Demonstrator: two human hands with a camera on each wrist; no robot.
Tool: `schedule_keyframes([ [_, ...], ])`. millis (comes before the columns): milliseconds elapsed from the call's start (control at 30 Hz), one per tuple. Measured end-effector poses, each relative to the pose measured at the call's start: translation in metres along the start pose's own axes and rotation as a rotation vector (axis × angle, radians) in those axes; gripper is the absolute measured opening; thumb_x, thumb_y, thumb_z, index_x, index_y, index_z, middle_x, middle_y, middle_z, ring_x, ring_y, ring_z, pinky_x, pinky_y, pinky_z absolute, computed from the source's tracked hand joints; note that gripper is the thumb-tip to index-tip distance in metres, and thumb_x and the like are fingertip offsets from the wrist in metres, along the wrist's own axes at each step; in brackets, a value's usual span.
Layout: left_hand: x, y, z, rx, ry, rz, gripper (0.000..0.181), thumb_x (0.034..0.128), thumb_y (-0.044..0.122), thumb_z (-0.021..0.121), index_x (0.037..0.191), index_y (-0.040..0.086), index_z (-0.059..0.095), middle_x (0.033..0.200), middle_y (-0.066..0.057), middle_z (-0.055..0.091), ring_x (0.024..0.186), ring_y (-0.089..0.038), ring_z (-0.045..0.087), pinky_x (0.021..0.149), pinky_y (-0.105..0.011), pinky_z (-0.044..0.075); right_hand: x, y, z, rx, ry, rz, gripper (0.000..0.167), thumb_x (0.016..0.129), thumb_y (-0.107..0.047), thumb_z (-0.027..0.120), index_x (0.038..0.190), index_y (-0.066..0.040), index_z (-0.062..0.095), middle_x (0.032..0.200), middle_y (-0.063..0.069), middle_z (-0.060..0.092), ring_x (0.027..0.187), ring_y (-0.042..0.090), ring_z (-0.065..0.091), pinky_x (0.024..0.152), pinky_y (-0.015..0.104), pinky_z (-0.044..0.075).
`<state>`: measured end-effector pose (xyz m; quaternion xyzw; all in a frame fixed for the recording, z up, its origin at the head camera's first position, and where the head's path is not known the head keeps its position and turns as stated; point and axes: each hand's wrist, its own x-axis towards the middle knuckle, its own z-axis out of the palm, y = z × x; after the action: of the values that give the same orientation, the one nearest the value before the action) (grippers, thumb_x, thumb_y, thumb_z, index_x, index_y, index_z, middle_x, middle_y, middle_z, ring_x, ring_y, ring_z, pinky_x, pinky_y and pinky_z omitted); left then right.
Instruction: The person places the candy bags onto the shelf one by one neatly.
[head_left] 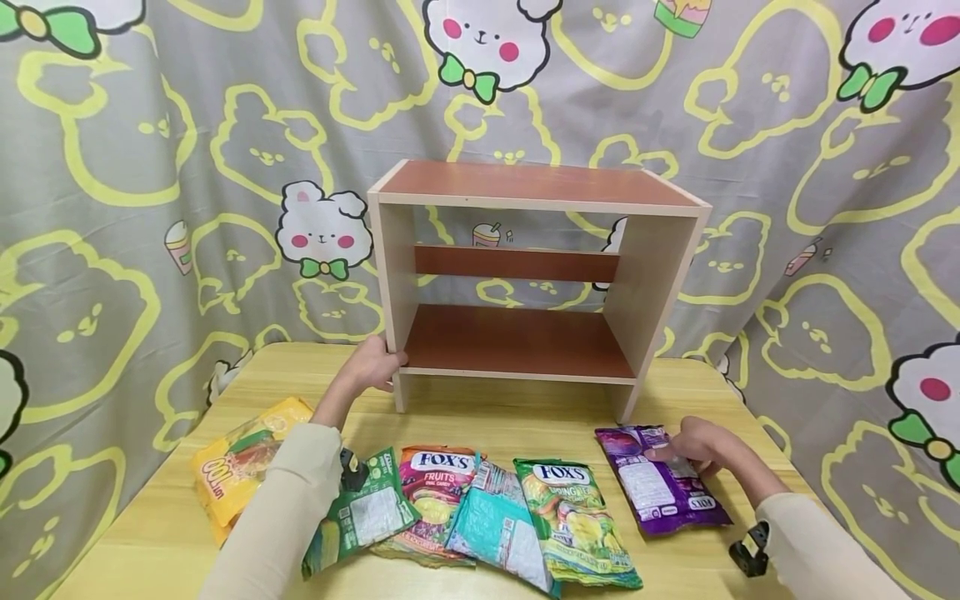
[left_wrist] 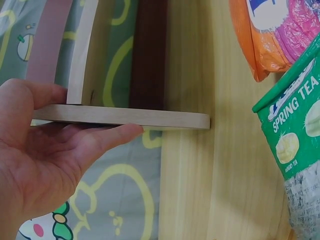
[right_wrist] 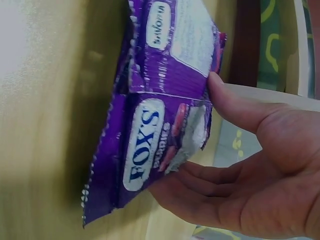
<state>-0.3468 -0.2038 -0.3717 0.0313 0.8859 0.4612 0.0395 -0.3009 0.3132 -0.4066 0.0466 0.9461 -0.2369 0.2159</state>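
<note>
My left hand grips the left side panel of a small wooden shelf near its lower board. In the left wrist view, the thumb lies on one face of that panel and the fingers on the other. At the table's right, my right hand holds a purple Fox's berries candy bag by its side. The right wrist view has the thumb on the bag's near edge and the other fingers under it; part of the bag's underside is hidden.
Left to right on the wooden table lie a yellow candy bag, a green Spring Tea bag, a Fox's Fruits bag, a teal bag and a green-yellow Fox's bag. A patterned curtain hangs behind.
</note>
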Motion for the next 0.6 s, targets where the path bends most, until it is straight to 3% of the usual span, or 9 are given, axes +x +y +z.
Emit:
schedule_keyframes([
  [233,0.0,0.0002,-0.0001,0.004,0.004,-0.008,0.053,0.0986,0.016,0.05,0.143,-0.012,0.041,0.135,-0.033,0.054,0.119,-0.045,0.061,0.077,-0.043,0.064,0.0041,0.0042,-0.0002,-0.008,-0.036,0.03,0.084,0.083,-0.046,0.082,0.118,0.022,0.046,0.103,0.025,0.06,0.092,0.034,0.063,0.075,0.047,0.062],
  [600,-0.001,0.0001,-0.0008,-0.001,0.009,-0.002,0.051,0.0981,0.016,0.05,0.141,-0.012,0.043,0.132,-0.033,0.055,0.116,-0.044,0.062,0.075,-0.042,0.064,0.0046,0.0047,0.0017,0.007,-0.036,0.037,0.093,0.082,-0.049,0.082,0.123,0.025,0.043,0.108,0.029,0.058,0.096,0.037,0.06,0.076,0.046,0.062],
])
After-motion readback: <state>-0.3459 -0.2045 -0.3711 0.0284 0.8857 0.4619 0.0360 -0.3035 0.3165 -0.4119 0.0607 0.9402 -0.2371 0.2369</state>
